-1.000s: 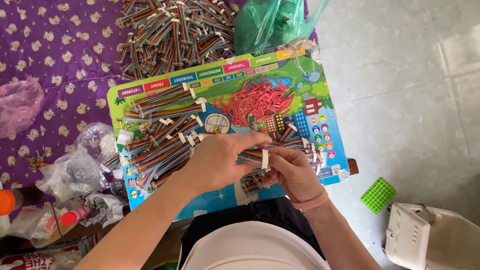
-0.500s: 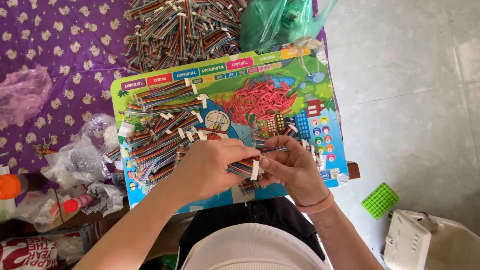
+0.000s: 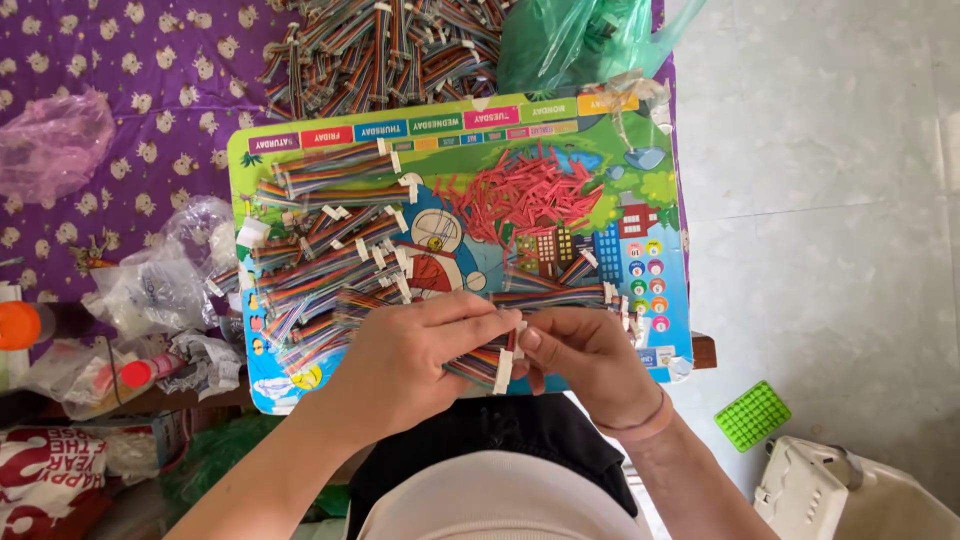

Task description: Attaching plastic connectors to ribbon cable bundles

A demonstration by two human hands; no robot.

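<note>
Left hand (image 3: pixel 405 365) and right hand (image 3: pixel 580 360) both pinched shut on rainbow ribbon cable (image 3: pixel 480 362) — white connector (image 3: pixel 504 372) between fingertips, 6 o'clock edge of colourful board (image 3: pixel 640 215); red pieces (image 3: pixel 525 192) at 12.

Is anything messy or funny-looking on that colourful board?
Nothing looks broken. The red pieces lie in a loose scattered heap on the colourful board, and ribbon cables sprawl off its left edge.

Hands (image 3: pixel 500 365) lower and closer together, white connector (image 3: pixel 504 371) of the ribbon cable now between them.
</note>
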